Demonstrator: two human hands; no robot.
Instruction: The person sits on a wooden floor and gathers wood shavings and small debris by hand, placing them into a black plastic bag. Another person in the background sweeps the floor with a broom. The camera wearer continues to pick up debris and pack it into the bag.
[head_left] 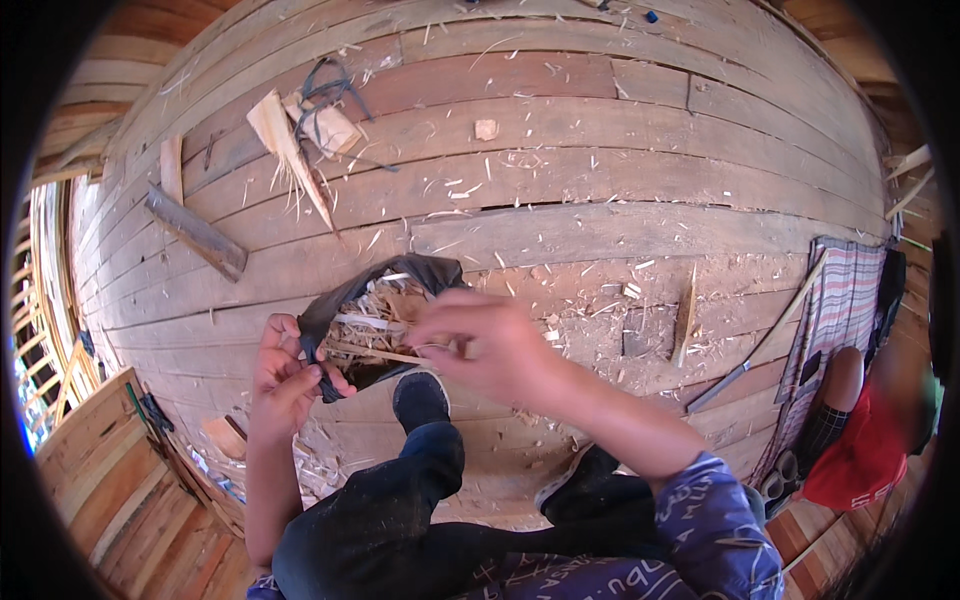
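Observation:
A black plastic bag (355, 283) full of pale wood shavings and splinters (385, 310) lies on the plank floor, its mouth facing up. My left hand (285, 375) is closed on the bag's left rim, thumb and fingers pinching the plastic. Over the right side of the mouth is my right hand (480, 335), smeared by motion with its fingers curled. A thin wood strip (375, 353) in the bag reaches up to those fingers; I cannot make out whether they grip it.
Loose shavings are scattered over the plank floor (560, 180). Split wood (285, 140) and a dark cord (330, 85) lie at upper left, near a curved wooden piece (195, 232). A long-handled blade (735, 375) rests at right, beside a checked cloth (830, 300) and a person in red (855, 460).

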